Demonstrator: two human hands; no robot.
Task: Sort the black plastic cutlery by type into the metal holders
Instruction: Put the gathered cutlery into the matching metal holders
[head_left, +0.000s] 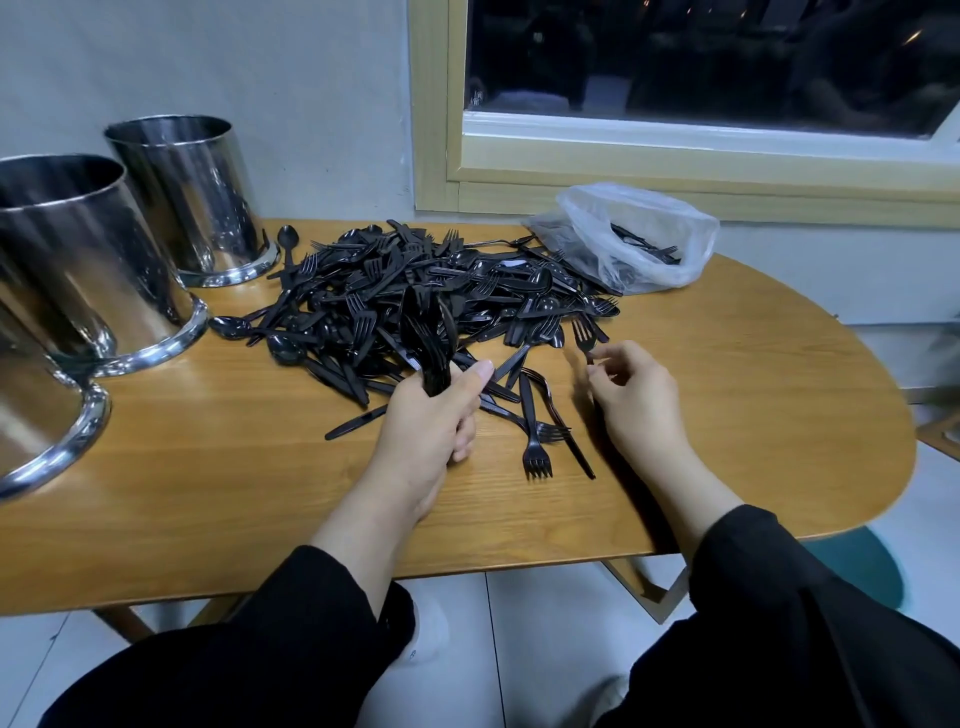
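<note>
While the left hand (431, 410) grips a bunch of forks (428, 338) upright over the cutlery pile (415, 291), the right hand (631, 387) pinches another fork (584, 338) by its handle, seemingly mid-gathering, so next it likely joins the bunch before going to a metal holder (192, 192).

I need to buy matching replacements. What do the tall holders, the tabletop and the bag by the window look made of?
The holders look like polished stainless steel: mirror-bright walls with reflections and a flared base. The tabletop looks like wood or wood veneer, showing grain under a satin finish. The bag is thin translucent plastic, crinkled, with cutlery visible inside.
</note>
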